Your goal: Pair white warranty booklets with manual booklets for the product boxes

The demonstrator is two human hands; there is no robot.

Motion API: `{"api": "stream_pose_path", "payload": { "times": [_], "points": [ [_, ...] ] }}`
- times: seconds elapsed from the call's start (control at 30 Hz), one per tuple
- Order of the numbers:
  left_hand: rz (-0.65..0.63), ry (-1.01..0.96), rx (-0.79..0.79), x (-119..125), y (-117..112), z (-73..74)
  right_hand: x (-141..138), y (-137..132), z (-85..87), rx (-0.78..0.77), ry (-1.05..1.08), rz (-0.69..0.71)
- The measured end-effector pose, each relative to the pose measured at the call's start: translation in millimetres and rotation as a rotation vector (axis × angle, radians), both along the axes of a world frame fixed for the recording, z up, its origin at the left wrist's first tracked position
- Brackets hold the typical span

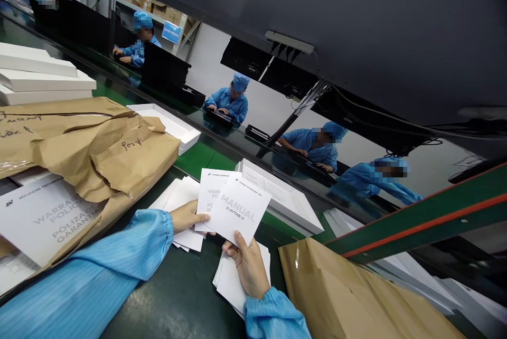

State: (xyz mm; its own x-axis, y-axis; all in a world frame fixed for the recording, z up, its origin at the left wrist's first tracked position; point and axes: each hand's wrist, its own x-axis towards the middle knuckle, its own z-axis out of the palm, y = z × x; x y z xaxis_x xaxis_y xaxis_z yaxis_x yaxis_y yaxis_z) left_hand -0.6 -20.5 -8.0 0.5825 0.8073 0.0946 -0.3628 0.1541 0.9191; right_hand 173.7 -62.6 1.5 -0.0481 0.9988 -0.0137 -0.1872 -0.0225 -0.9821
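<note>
My left hand [189, 217] pinches a white warranty policy leaflet [206, 199] by its lower left edge. In my right hand [250, 267] is a white manual [245, 209], gripped at its bottom edge with the thumb on top. The manual overlaps the right side of the leaflet, hiding part of its print. A loose stack of white papers [170, 199] lies behind and under my left hand. Below my right hand sits another uneven stack of white booklets [232, 281], partly covered by the hand.
At left, a torn brown paper package [134, 154] holds more warranty leaflets [51, 217]; white boxes [47, 83] are piled behind it. An open white box [281, 196] stands beyond my hands. Another brown package [348, 297] is at right, near a green rail [428, 212]. Co-workers sit across the line.
</note>
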Motion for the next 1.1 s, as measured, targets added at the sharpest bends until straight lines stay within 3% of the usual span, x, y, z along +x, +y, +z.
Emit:
{"api": "stream_pose_path", "payload": {
  "times": [1.1],
  "points": [
    [0.003,0.008,0.044,0.0,1.4,0.1,-2.0,-1.0,-0.5,0.02,-0.105,0.0]
  ]
}}
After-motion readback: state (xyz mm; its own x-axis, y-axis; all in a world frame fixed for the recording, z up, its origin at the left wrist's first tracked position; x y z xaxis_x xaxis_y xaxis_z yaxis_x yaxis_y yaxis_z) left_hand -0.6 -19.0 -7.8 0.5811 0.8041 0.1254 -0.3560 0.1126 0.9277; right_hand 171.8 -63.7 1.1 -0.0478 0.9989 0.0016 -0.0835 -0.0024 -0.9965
